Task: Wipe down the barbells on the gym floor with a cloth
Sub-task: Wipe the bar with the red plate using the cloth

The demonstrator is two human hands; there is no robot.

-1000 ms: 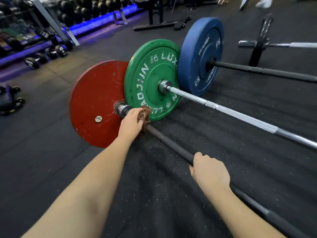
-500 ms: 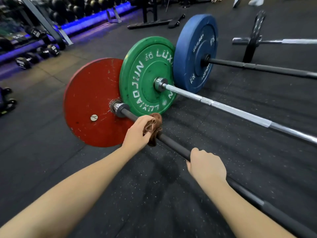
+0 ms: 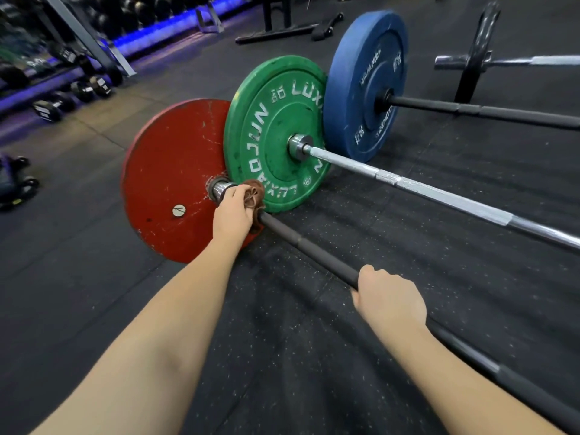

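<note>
A black barbell (image 3: 309,248) with a red plate (image 3: 166,183) lies on the dark gym floor. My left hand (image 3: 232,215) grips a brown cloth (image 3: 254,193) wrapped round the bar, right beside the chrome collar at the red plate. My right hand (image 3: 387,296) grips the same bar farther down its shaft. Behind it lies a silver barbell (image 3: 439,193) with a green plate (image 3: 276,133). Beyond that lies a black barbell (image 3: 486,111) with a blue plate (image 3: 364,83).
A fourth barbell with a thin black plate (image 3: 477,54) lies at the far right. Dumbbell racks (image 3: 62,70) lit in blue line the left wall. A dark wheeled object (image 3: 15,183) stands at the left edge. Black bench feet (image 3: 282,29) stand at the top.
My left hand slid the cloth along the bar away from the red plate, then back up against the collar. My right hand kept its grip on the shaft.
</note>
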